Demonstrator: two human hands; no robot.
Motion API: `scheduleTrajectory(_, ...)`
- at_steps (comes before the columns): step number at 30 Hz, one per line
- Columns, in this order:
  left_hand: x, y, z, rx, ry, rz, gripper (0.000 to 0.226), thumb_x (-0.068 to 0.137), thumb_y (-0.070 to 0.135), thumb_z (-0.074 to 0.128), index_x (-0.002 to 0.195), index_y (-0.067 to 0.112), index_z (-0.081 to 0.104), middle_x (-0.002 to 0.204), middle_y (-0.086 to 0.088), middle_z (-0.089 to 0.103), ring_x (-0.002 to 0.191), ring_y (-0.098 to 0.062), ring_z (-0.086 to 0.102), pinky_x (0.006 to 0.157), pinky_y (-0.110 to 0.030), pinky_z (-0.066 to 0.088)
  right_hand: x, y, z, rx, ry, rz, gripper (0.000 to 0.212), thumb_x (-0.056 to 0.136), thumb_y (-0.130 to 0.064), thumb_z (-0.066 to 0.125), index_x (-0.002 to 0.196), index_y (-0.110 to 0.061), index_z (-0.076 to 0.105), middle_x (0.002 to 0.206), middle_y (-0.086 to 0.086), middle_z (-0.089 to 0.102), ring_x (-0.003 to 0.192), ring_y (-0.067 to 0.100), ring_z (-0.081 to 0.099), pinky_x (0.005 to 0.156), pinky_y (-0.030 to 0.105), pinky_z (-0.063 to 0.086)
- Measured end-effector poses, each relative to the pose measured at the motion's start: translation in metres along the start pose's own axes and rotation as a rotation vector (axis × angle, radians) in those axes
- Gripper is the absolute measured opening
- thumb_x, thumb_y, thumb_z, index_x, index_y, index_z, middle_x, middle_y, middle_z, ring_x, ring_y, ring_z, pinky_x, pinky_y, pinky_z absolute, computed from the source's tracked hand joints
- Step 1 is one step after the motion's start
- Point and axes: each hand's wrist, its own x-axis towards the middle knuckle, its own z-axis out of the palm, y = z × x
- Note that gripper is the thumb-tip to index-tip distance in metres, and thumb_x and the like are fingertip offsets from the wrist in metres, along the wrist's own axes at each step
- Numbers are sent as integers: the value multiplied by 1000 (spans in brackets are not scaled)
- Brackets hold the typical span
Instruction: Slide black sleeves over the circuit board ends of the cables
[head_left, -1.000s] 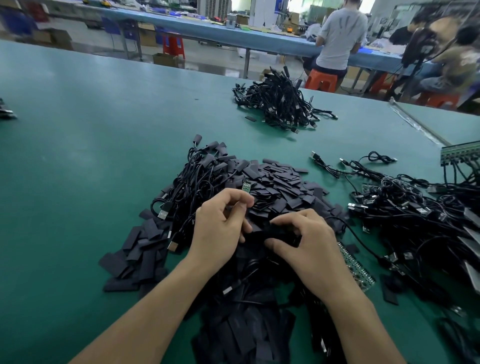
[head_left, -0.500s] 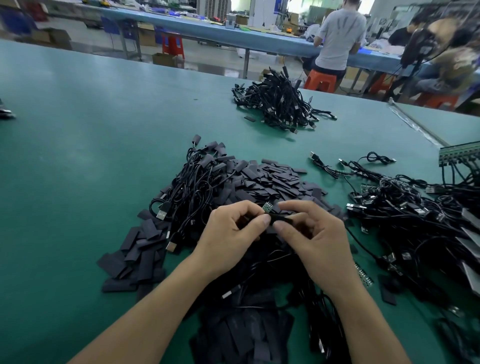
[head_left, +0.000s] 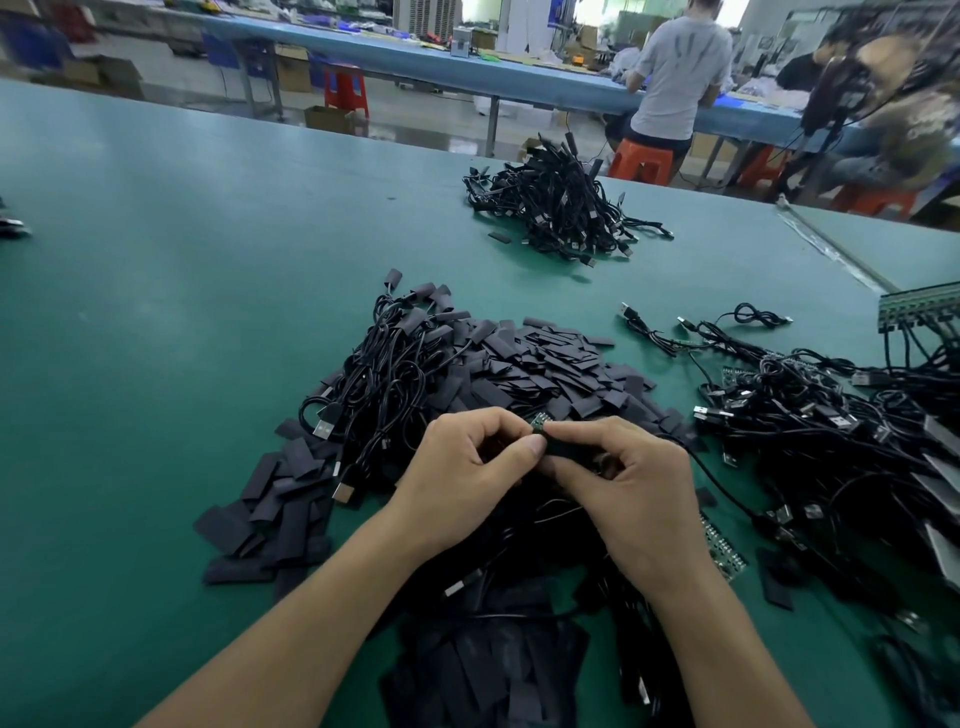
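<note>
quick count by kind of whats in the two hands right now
circuit board: 1, green tip showing between the left hand and right hand
black sleeve: 1, pinched in the right hand
cable: 1, trailing off to the right from the right hand
total: 3

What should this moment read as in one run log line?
step: sleeving | left hand: pinches small green circuit board | right hand: grips flat black sleeve | board tip: uncovered
</note>
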Motion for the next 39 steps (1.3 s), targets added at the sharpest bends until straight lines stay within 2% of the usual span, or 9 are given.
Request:
scheduleTrajectory(9,0,1,0,4,-7,-7,10,91,23,68,83,19,74,68,-5,68,61,-13,57,58,-34,49,0,2,0,29,-6,27,36,73,-10,85,91,-40,75,87,-15,75,83,3,71,76,20,55)
scheduleTrajectory(12,0,1,0,13,4,-17,12,93,17,69,82,20,73,64,4,66,60,-11,57,58,-29,49,-1,2,0,26,-5,32,36,73,-11,86,95,-37,76,87,-14,75,83,2,71,76,18,55)
scheduleTrajectory(16,1,2,0,17,24,-16,13,93,14,68,82,19,73,69,-6,70,61,-12,61,61,-32,52,-2,2,0,7,4,13,35,73,-11,86,100,-32,77,89,-14,74,84,4,70,75,19,55)
scheduleTrajectory(19,0,2,0,20,27,-22,14,93,15,68,80,21,73,67,-2,69,61,-11,61,61,-28,51,-1,2,0,25,15,22,34,71,-11,87,98,-30,78,88,-14,74,82,5,71,74,19,55)
scheduleTrajectory(25,0,4,1,23,29,-30,13,93,14,69,81,20,73,70,-8,70,61,-12,61,60,-33,52,-1,2,-1,49,13,52,36,70,-12,88,93,-37,76,87,-16,75,82,2,71,73,13,53)
scheduleTrajectory(29,0,4,1,31,32,-22,16,92,15,69,80,23,72,70,-9,70,60,-14,60,59,-37,52,-1,2,-1,50,21,65,34,71,-13,88,90,-39,76,86,-16,75,82,3,72,75,20,56)
scheduleTrajectory(33,0,4,1,37,49,-27,14,92,16,69,80,22,72,67,-5,69,60,-11,62,58,-29,51,-2,2,0,24,22,79,30,71,-18,88,94,-35,77,86,-15,75,81,5,72,76,27,58)
scheduleTrajectory(37,3,1,1,-42,257,-56,14,94,14,65,84,19,72,65,0,69,54,-7,60,48,-20,47,1,7,-7,-286,178,114,33,79,-26,82,111,-28,74,100,-12,67,95,13,64,90,20,47)
scheduleTrajectory(39,5,-1,0,-102,331,-70,21,96,4,59,88,18,73,76,-5,72,55,-8,60,46,-21,48,0,8,-12,-450,208,164,40,82,-25,78,121,-28,69,110,-6,58,106,19,54,98,30,42)
